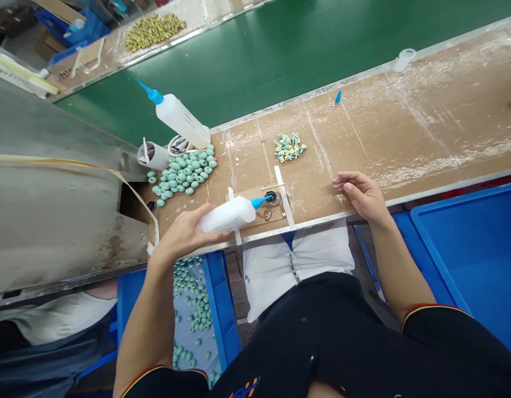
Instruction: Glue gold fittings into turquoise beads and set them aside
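My left hand (191,235) is wrapped round a white squeeze bottle (229,214) with a blue nozzle. The bottle is tipped to the right, and its nozzle tip points into a small round pot (271,197) with dark contents. That pot stands on a piece of cardboard (261,224) taped to the bench, beside a wet patch. A thin stick (272,187) lies just behind the pot. My right hand (358,193) is held over the bench at the right, fingers loosely bent and apart, with nothing in it. Behind the pot sits a small pile of green and yellow pieces (289,147).
Green egg-shaped pieces (184,172) are heaped at the left, by a second bottle (183,119) and a white cup (156,156). A blue cap (338,97) and clear cup (404,59) stand near the green belt (280,50). Blue bins (474,237) flank my lap; another person (56,326) sits left.
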`<state>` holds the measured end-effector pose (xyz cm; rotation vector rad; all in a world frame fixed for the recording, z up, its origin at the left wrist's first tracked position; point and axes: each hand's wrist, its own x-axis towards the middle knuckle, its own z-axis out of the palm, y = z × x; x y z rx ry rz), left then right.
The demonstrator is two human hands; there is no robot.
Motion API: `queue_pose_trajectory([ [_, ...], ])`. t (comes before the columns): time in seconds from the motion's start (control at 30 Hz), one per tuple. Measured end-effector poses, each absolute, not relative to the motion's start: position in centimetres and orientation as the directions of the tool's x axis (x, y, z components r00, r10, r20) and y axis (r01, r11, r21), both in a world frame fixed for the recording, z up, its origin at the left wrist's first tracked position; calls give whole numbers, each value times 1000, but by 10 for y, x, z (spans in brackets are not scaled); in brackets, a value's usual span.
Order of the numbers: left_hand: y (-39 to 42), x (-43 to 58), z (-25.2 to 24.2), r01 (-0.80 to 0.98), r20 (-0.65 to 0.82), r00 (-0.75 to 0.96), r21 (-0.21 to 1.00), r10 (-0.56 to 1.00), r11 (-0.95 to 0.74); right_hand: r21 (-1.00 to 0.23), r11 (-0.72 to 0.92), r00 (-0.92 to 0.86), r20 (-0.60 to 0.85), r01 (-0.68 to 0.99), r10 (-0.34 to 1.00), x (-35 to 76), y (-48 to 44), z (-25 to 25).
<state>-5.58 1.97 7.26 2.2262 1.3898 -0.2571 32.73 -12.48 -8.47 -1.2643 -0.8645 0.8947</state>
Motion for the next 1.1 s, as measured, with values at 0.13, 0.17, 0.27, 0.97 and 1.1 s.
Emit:
queue_pose_trajectory([
  [0.13,24,-54,74,882,-410,465,296,785,-367,-992,78,406,30,-103,913,327,-125,-84],
  [0.17,24,-54,74,881,-409,467,294,784,-372,-991,80,404,29,-108,914,327,-125,-84],
  [0.27,26,-52,77,882,-415,467,285,780,-376,-988,101,398,48,-114,916,328,-125,-85],
  [0.97,30,-50,91,874,-455,474,138,753,-467,-991,95,395,51,-93,917,328,-125,-84],
  [1.1,30,-48,93,876,-452,469,131,759,-463,-991,94,401,47,-100,915,327,-125,-85],
])
